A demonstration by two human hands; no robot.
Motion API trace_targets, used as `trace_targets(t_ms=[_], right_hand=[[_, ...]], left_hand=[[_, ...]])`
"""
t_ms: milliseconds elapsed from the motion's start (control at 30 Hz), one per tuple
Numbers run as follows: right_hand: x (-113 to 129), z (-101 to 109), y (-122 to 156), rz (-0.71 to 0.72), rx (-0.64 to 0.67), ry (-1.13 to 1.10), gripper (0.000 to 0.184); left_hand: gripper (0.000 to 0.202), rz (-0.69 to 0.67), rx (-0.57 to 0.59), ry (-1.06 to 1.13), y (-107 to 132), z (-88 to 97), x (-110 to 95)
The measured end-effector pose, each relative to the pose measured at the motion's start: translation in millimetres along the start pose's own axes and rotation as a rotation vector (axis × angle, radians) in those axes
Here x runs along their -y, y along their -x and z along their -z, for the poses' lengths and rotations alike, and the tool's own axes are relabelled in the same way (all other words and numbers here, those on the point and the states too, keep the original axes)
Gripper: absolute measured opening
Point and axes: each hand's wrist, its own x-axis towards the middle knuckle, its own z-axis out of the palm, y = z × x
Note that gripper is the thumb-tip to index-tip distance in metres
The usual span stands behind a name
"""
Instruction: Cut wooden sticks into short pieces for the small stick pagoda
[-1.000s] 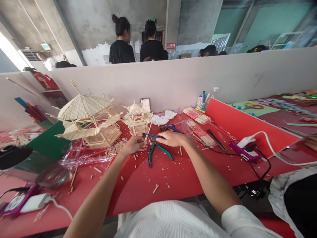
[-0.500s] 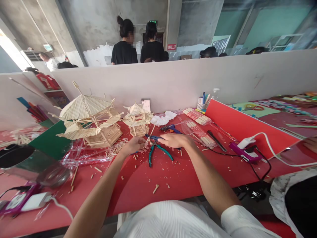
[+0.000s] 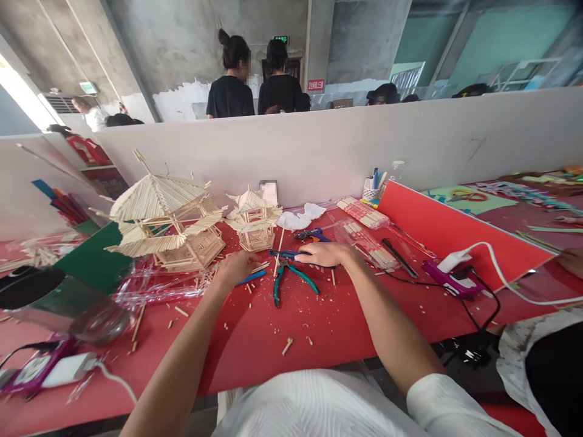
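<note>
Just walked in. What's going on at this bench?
Someone is working with thin wooden sticks at a red table. The right hand holds a blue tool, with a wooden stick crossing near its tip. The left hand is low by some loose sticks; whether it grips any is unclear. Teal-handled pliers lie open between the hands. Beyond stand a small stick pavilion and, left of it, a larger one.

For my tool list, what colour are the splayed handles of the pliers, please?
Teal handles, as the head view shows.
</note>
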Motion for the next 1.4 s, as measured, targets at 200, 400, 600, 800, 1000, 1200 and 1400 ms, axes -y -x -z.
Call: trace_targets(t_ms=[200,400,600,800,1000,1200,1400], right_hand=[[9,6,11,-0.017,0.033,0.002,0.055],[25,9,22,0.041,-0.029,0.156,0.052],[32,4,15,0.144,-0.139,0.287,0.055],[37,-8,-3,0.113,-0.297,0.431,0.062],[37,-15,-16,0.089,-0.368,0.504,0.066],[37,-24,-25,0.106,-0.467,0.476,0.064],[41,-31,-37,0.104,-0.562,0.448,0.063]], left_hand=[[0.049,-0.333,-0.003,0.001,9,2.8,-24],[0.063,-0.411,0.248,0.380,16,-13.1,-41],[0.059,-0.404,0.217,0.364,14,-11.1,-35],[0.045,-0.524,0.050,0.049,9,-0.2,-26],[0.046,-0.565,0.001,-0.070,9,8.7,-23],[0.047,-0.588,-0.011,-0.073,10,16.7,-22],[0.041,-0.612,-0.043,-0.070,11,24.7,-23]])
